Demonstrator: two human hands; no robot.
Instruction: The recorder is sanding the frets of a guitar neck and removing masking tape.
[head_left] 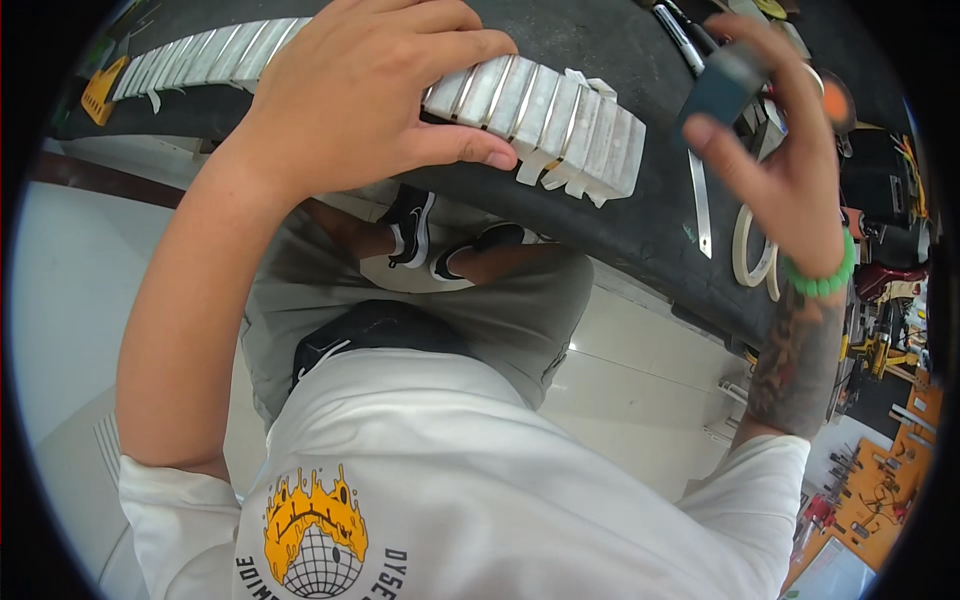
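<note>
My left hand is laid over a long curved row of whitish, tape-covered blocks, its thumb pressed along the near side and its fingers over the top and far side. Thin gaps or strips run between the blocks, and bits of pale tape stick out at the near edge and right end. To the right, my right hand grips a dark blue-grey block between thumb and fingers, raised above the table. Motion blurs that block, so its exact kind is unclear. Part of the row is hidden under my left hand.
The row lies along a black-covered table. A yellow toothed piece stands at its left end. A metal ruler, masking tape rolls and pens lie right. Tools hang on an orange pegboard.
</note>
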